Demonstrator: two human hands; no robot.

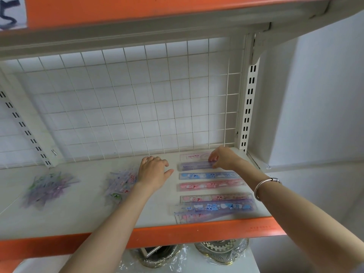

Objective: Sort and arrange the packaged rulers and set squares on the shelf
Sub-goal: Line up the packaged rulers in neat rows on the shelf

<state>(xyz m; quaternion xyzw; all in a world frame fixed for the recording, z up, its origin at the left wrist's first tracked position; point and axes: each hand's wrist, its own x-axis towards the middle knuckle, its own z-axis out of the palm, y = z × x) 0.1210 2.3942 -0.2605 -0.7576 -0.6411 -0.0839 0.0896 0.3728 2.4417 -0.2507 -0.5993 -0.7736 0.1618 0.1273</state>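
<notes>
At the back right of the shelf (88, 213), the right hand (222, 157) pinches the right end of a purple ruler (194, 166) between its curled fingers and thumb. The ruler lies flat, its long axis running left to right along the shelf, and its free end points left, away from the fingertips. Just nearer than those fingers a blue ruler (206, 175) and a pink ruler (208, 185) lie parallel to it. Nearer still is a slightly skewed stack of rulers (214, 206). Behind the fingers lies a pale pink packet (195, 156). The left hand (153, 171) rests palm down with its fingers loosely together and its thumb spread, holding nothing. A pile of packets (122, 184) sits just left of it.
</notes>
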